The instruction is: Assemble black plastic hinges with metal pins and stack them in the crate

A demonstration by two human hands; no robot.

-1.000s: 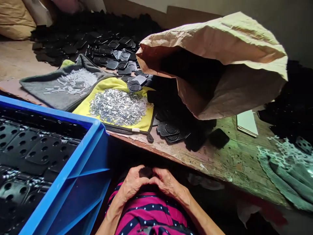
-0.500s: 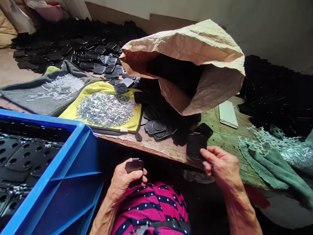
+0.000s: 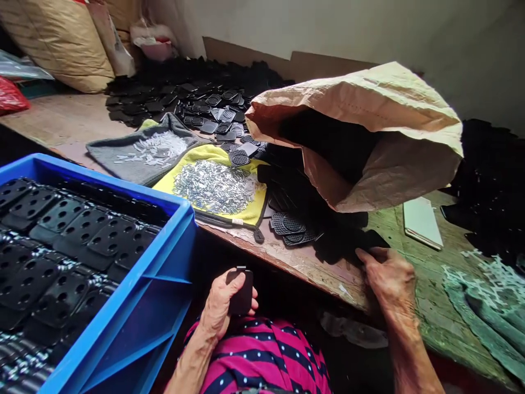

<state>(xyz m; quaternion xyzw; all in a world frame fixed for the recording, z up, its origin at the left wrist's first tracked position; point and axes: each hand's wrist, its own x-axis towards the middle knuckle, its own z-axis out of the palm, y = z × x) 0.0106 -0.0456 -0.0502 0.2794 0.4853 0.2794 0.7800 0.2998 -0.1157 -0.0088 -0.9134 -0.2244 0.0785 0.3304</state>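
My left hand (image 3: 225, 301) is closed around a small flat black plate (image 3: 241, 293) with rounded corners, held upright above my lap. A short metal pin shows at the plate's top edge. At the front of the wooden table, my right hand (image 3: 389, 276) pinches the edge of another black plate (image 3: 375, 238), which lies against a dark heap of similar pieces. Its fingertips are partly hidden. Left of that heap lie ribbed black plates (image 3: 289, 224). Beyond them, a yellow cloth (image 3: 256, 205) carries a pile of short metal pins (image 3: 213, 186).
A blue crate (image 3: 180, 230) holding rows of black plates with round holes (image 3: 82, 235) stands at my left. An open paper sack (image 3: 394, 164) lies on the table. Small white pieces (image 3: 158, 148) rest on a grey cloth (image 3: 118, 156). A white booklet (image 3: 422, 221) lies at right.
My right hand has lowered the black plate it carried onto the heap at the table edge. The left hand keeps its plate. The view has swung left, showing more of the crate.
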